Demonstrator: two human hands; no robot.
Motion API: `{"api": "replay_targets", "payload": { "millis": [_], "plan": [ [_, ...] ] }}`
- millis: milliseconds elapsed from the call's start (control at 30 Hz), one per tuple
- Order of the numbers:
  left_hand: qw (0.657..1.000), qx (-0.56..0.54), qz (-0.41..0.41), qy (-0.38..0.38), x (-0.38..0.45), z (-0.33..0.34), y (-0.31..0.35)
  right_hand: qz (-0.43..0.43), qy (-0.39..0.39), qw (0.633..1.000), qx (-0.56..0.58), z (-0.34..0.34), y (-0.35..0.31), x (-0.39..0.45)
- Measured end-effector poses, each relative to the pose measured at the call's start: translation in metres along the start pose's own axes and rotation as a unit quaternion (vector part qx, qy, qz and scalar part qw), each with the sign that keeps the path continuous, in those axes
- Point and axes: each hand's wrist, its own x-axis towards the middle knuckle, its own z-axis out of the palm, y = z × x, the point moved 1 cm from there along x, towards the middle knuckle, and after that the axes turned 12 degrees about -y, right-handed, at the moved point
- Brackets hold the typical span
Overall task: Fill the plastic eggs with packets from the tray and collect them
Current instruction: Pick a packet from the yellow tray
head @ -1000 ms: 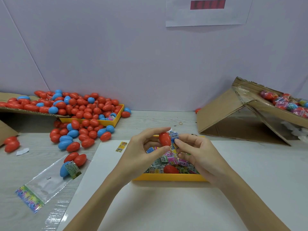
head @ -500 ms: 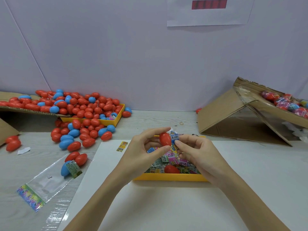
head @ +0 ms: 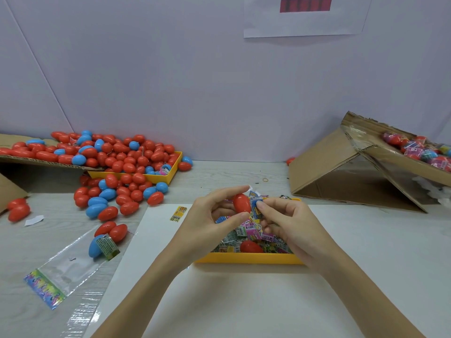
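Nearest the person, the yellow tray [head: 249,258] sat on a white sheet [head: 231,301] at the front middle of the bench [head: 219,174], heaped with small printed packets [head: 249,231] and one loose red egg [head: 250,247]. Just above the tray's far edge, the left hand [head: 207,223] held a red plastic egg [head: 241,203] between thumb and fingertips, gripping it across its length. The right hand [head: 290,223] pinched a blue packet [head: 256,206] that touched the egg's right side; whether the egg was open there could not be told. The egg looked light, hard and slick, so a grip at its two ends probably suited it best, while the packet seemed thin and crinkly, easily folded to fit. Farther off, a pile of red and blue eggs [head: 117,164] spilled over a second yellow tray [head: 170,178] toward the bench's back left, well apart from both hands. At the back right, a tilted cardboard box [head: 341,167] held wrapped eggs [head: 419,150].
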Motion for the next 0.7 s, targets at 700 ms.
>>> {"api": "replay_targets", "payload": {
  "millis": [700],
  "plan": [
    [0.999,0.033,-0.001,-0.009,0.001,0.001,-0.009,-0.011,0.008,0.995,-0.101,0.007,-0.011,-0.008]
  ]
}}
